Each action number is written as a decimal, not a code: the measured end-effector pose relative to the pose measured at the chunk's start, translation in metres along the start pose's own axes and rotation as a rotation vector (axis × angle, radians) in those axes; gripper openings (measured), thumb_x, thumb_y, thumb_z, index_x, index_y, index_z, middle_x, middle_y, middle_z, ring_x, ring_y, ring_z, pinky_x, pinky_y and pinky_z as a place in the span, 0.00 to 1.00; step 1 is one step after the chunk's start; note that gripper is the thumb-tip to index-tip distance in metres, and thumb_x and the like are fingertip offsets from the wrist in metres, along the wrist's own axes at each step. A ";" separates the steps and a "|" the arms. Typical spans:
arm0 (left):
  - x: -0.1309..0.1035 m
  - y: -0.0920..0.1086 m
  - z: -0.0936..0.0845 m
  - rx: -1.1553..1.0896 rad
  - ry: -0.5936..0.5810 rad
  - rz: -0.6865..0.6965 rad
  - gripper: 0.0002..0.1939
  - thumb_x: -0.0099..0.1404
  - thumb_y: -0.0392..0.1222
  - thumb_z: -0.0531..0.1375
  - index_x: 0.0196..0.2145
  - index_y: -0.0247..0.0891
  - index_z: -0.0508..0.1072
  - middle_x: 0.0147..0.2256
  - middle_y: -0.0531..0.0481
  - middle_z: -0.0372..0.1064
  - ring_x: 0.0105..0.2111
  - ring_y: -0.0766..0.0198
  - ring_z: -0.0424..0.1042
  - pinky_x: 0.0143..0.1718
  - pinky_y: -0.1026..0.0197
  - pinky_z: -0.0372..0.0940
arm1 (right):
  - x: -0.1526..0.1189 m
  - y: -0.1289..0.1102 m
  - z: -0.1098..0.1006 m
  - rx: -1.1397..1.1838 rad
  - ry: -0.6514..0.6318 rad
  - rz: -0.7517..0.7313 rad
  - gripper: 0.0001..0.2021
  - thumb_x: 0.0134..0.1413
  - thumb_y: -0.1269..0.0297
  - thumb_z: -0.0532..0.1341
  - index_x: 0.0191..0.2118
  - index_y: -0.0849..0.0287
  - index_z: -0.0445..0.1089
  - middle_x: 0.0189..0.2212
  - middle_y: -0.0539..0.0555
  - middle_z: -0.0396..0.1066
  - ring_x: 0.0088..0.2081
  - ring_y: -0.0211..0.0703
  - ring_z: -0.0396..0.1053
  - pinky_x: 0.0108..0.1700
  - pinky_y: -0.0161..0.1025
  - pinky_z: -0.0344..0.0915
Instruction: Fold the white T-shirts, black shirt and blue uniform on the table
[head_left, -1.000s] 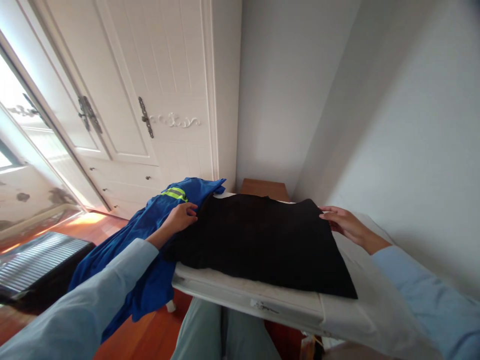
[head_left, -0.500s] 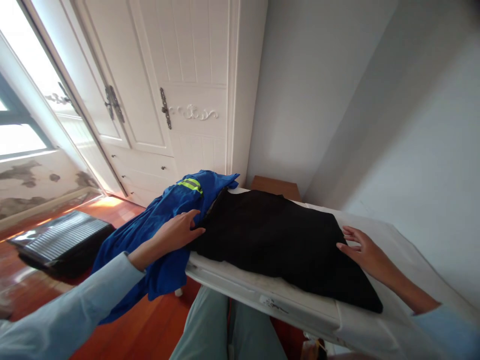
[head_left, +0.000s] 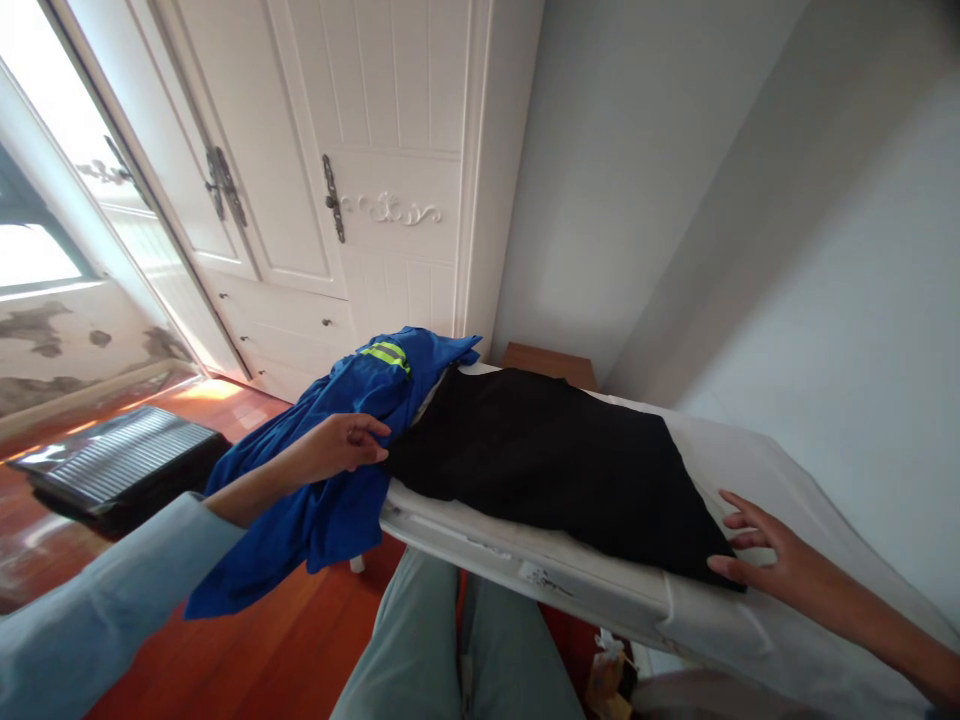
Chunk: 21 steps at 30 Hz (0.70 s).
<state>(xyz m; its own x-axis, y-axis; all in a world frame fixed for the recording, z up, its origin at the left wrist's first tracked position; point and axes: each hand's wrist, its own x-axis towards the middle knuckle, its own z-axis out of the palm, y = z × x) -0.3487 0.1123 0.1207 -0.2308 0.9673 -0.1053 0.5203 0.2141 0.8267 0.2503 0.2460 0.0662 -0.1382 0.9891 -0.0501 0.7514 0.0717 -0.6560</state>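
Observation:
A black folded garment (head_left: 540, 455), its exact kind unclear, lies spread flat along a white-covered board (head_left: 735, 450). My left hand (head_left: 349, 445) is at the garment's left end, fingers bent, thumb and forefinger tips apart beside its near-left corner. By the near-right corner is my right hand (head_left: 765, 545), its fingers spread and its thumb at the cloth's edge. Blue clothing (head_left: 330, 480) with a yellow-and-grey reflective band (head_left: 388, 355) drapes over the board's left end, under and behind my left hand.
A white wardrobe (head_left: 390, 120) stands beyond the board, with a grey wall (head_left: 637, 180) to its right. A small brown wooden piece (head_left: 547, 361) shows behind the board. On the red-brown floor (head_left: 270, 650) at left rests a ribbed dark case (head_left: 127, 465).
My right hand has moved right and toward me, from the garment's right edge to its near-right corner. My left hand has shifted slightly left and away, to the garment's left edge.

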 end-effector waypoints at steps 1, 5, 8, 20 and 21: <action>-0.001 0.001 0.000 -0.012 -0.012 -0.015 0.36 0.45 0.58 0.68 0.47 0.31 0.72 0.26 0.53 0.73 0.23 0.64 0.67 0.26 0.62 0.61 | -0.003 0.000 -0.002 0.019 -0.028 0.007 0.62 0.28 0.35 0.70 0.68 0.64 0.53 0.51 0.70 0.68 0.45 0.60 0.73 0.44 0.50 0.76; -0.009 -0.004 0.009 -0.016 -0.056 -0.087 0.40 0.41 0.58 0.69 0.48 0.31 0.69 0.24 0.56 0.72 0.20 0.65 0.67 0.25 0.61 0.61 | -0.012 -0.002 -0.005 0.050 -0.127 0.040 0.65 0.26 0.40 0.72 0.71 0.64 0.48 0.50 0.68 0.68 0.44 0.57 0.72 0.41 0.45 0.76; -0.010 -0.010 0.019 -0.036 -0.039 -0.092 0.35 0.41 0.57 0.67 0.44 0.33 0.71 0.21 0.58 0.69 0.18 0.65 0.65 0.22 0.62 0.59 | -0.016 -0.010 -0.005 0.062 -0.149 0.020 0.62 0.29 0.43 0.73 0.71 0.60 0.49 0.42 0.60 0.70 0.38 0.51 0.73 0.40 0.44 0.74; -0.023 -0.009 -0.002 0.104 -0.318 -0.059 0.19 0.49 0.58 0.65 0.20 0.39 0.69 0.19 0.53 0.70 0.16 0.66 0.64 0.20 0.67 0.51 | -0.023 -0.010 -0.036 0.099 -0.241 0.012 0.45 0.37 0.49 0.69 0.64 0.60 0.64 0.25 0.48 0.64 0.27 0.42 0.66 0.32 0.39 0.65; -0.023 -0.012 -0.003 0.125 -0.337 -0.053 0.18 0.50 0.58 0.65 0.21 0.40 0.70 0.19 0.54 0.69 0.16 0.66 0.64 0.19 0.67 0.51 | -0.023 -0.007 -0.039 0.096 -0.255 0.014 0.44 0.37 0.50 0.69 0.64 0.59 0.64 0.26 0.49 0.66 0.29 0.43 0.68 0.33 0.39 0.66</action>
<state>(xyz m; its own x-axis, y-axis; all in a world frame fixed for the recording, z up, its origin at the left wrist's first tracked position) -0.3522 0.0867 0.1155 0.0128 0.9405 -0.3396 0.6163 0.2601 0.7433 0.2736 0.2275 0.1012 -0.2954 0.9248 -0.2397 0.6916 0.0339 -0.7215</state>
